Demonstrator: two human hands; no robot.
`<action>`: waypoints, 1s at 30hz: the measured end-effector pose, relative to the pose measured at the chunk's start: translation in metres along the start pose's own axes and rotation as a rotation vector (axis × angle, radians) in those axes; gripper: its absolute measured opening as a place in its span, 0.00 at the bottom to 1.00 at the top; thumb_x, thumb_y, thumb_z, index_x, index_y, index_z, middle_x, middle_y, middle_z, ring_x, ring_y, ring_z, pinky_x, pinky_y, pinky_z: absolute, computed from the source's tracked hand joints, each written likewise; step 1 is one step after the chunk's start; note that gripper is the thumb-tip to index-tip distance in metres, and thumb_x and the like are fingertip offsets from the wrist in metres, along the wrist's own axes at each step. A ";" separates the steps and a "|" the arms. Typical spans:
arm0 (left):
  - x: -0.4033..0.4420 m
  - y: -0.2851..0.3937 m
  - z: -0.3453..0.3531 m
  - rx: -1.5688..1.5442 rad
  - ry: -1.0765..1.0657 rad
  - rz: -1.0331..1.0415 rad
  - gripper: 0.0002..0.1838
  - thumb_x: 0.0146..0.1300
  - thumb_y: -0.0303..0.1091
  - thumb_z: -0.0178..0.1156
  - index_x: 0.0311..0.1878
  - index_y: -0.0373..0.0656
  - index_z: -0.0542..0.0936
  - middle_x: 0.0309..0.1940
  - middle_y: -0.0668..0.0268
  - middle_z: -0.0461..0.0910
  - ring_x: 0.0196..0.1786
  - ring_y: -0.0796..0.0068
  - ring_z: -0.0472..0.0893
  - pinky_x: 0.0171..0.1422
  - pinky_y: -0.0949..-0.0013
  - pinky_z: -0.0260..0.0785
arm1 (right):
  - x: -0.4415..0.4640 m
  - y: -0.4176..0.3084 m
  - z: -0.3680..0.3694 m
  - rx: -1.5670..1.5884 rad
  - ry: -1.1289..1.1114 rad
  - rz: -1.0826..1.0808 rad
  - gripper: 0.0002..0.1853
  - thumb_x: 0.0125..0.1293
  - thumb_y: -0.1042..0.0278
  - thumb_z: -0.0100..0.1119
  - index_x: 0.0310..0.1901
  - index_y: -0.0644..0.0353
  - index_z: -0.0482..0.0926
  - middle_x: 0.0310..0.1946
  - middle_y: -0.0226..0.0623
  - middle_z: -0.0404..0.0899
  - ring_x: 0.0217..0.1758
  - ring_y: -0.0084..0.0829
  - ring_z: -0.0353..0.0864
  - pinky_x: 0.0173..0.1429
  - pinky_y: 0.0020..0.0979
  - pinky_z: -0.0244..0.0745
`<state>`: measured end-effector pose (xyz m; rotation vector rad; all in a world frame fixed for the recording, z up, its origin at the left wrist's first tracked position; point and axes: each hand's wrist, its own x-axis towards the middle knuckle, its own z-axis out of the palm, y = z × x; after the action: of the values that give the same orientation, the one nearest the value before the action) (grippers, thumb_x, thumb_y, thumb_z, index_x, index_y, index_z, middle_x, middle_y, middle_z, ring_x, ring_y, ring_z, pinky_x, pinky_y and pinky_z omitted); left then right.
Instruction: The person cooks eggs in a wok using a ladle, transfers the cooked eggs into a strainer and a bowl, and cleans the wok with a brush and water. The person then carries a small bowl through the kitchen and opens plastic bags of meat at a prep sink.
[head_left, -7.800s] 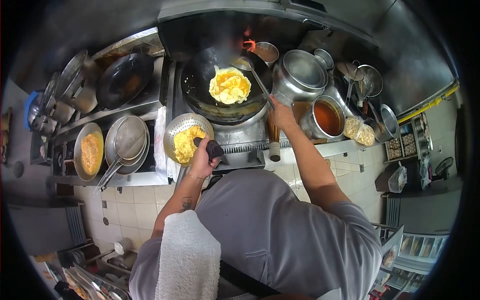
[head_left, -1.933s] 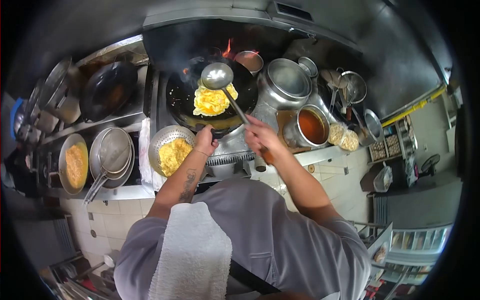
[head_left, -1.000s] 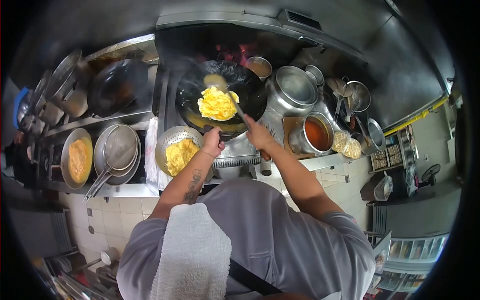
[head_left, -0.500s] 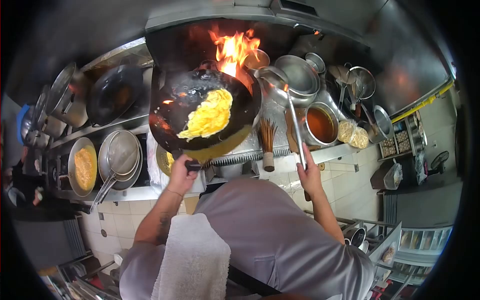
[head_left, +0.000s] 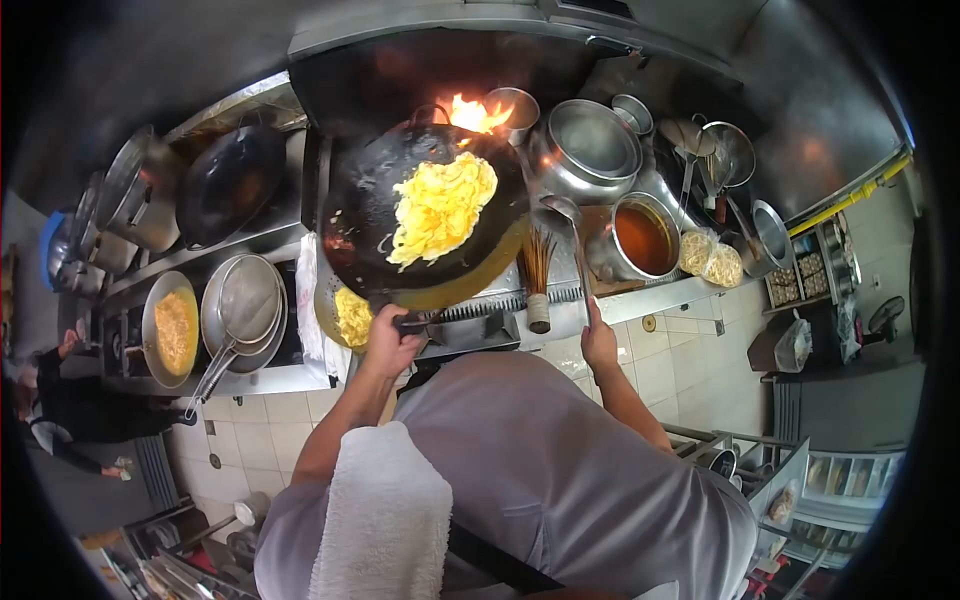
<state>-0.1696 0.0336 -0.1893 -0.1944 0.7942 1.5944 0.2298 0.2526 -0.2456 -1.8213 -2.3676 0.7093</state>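
Note:
My left hand [head_left: 392,345] is closed round the dark handle of the large black wok [head_left: 350,235], which is tilted over the burner. Cooked yellow egg [head_left: 442,210] lies in one mass on the wok's inner surface. Flames [head_left: 475,113] rise behind the wok's far rim. My right hand [head_left: 599,340] grips the handle of a ladle [head_left: 562,207], whose bowl is to the right of the wok. More egg [head_left: 352,317] is in the perforated strainer, partly hidden under the wok's near edge. Between wok and ladle stands a bamboo brush [head_left: 538,285].
Right of the ladle are a pot of orange-red liquid [head_left: 645,240], a lidded steel pot [head_left: 594,140] and bagged food [head_left: 710,258]. On the left sit a pan of orange mixture [head_left: 176,330], stacked strainers [head_left: 248,298] and another wok [head_left: 230,187]. Another person [head_left: 70,410] is at far left.
The wok has been raised and tilted, and its egg has slid and spread. My right hand has moved right, taking the ladle out of the wok. Flames flared, then shrank. Another person came into view.

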 end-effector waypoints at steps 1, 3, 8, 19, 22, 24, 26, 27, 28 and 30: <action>-0.012 0.012 -0.001 0.029 0.065 0.000 0.12 0.65 0.38 0.56 0.40 0.38 0.80 0.28 0.60 0.81 0.15 0.77 0.65 0.15 0.76 0.57 | 0.001 0.003 0.005 -0.017 -0.010 0.004 0.44 0.70 0.72 0.55 0.84 0.34 0.49 0.40 0.60 0.85 0.47 0.60 0.86 0.54 0.58 0.78; -0.035 0.042 0.004 0.075 0.143 -0.009 0.12 0.64 0.39 0.56 0.35 0.39 0.78 0.25 0.62 0.79 0.14 0.78 0.64 0.13 0.77 0.54 | 0.003 0.013 0.012 -0.039 -0.028 -0.013 0.45 0.70 0.72 0.55 0.84 0.33 0.49 0.41 0.60 0.84 0.47 0.60 0.86 0.54 0.57 0.79; 0.002 0.088 0.015 0.348 0.237 0.078 0.10 0.65 0.38 0.58 0.34 0.42 0.76 0.22 0.65 0.74 0.13 0.79 0.64 0.13 0.76 0.53 | 0.009 0.027 0.025 -0.093 -0.072 -0.052 0.46 0.71 0.72 0.55 0.85 0.31 0.47 0.43 0.58 0.83 0.47 0.59 0.85 0.55 0.57 0.79; -0.039 0.023 0.014 0.076 0.106 0.042 0.09 0.64 0.36 0.57 0.41 0.42 0.80 0.28 0.58 0.82 0.14 0.77 0.64 0.14 0.76 0.54 | 0.007 0.028 0.029 -0.142 -0.106 -0.049 0.46 0.71 0.73 0.53 0.85 0.29 0.45 0.45 0.60 0.82 0.50 0.58 0.84 0.58 0.56 0.78; -0.044 0.056 -0.008 0.111 0.154 -0.014 0.09 0.64 0.38 0.57 0.34 0.42 0.78 0.24 0.61 0.79 0.13 0.78 0.64 0.14 0.76 0.54 | 0.005 0.018 0.016 -0.149 -0.148 0.001 0.46 0.69 0.75 0.56 0.85 0.34 0.47 0.48 0.59 0.83 0.53 0.57 0.85 0.59 0.54 0.79; -0.029 0.075 -0.003 0.191 0.156 -0.005 0.09 0.65 0.38 0.57 0.31 0.44 0.76 0.23 0.62 0.77 0.13 0.79 0.64 0.13 0.76 0.54 | 0.004 0.017 0.014 -0.149 -0.145 0.000 0.46 0.69 0.75 0.56 0.85 0.34 0.47 0.48 0.59 0.83 0.53 0.57 0.85 0.59 0.54 0.79; -0.015 0.086 0.022 0.315 0.224 0.024 0.11 0.66 0.38 0.58 0.29 0.47 0.71 0.20 0.68 0.72 0.12 0.80 0.62 0.13 0.75 0.54 | 0.002 0.017 0.015 -0.150 -0.145 -0.006 0.47 0.70 0.75 0.56 0.85 0.34 0.47 0.49 0.59 0.83 0.53 0.57 0.85 0.59 0.54 0.79; 0.005 0.083 0.022 0.311 0.199 0.015 0.10 0.66 0.37 0.58 0.30 0.47 0.72 0.20 0.67 0.72 0.13 0.79 0.63 0.13 0.74 0.54 | 0.000 0.019 0.017 -0.117 -0.163 0.001 0.47 0.70 0.75 0.55 0.85 0.34 0.46 0.50 0.60 0.83 0.53 0.57 0.85 0.59 0.54 0.79; 0.027 0.075 0.016 0.306 0.171 0.007 0.09 0.66 0.36 0.58 0.31 0.48 0.72 0.20 0.67 0.71 0.13 0.78 0.63 0.14 0.73 0.54 | -0.001 0.020 0.019 -0.084 -0.178 0.008 0.47 0.70 0.75 0.55 0.85 0.35 0.46 0.51 0.60 0.83 0.53 0.58 0.85 0.59 0.54 0.79; 0.046 0.041 0.022 0.259 0.150 0.088 0.07 0.66 0.36 0.58 0.34 0.47 0.73 0.21 0.66 0.72 0.13 0.77 0.63 0.15 0.72 0.55 | -0.007 0.020 0.022 -0.073 -0.167 -0.014 0.47 0.70 0.75 0.54 0.85 0.35 0.45 0.52 0.60 0.83 0.53 0.58 0.85 0.59 0.54 0.79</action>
<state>-0.2104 0.0843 -0.1830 -0.0938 1.1301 1.5543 0.2423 0.2428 -0.2716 -1.8386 -2.5398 0.8140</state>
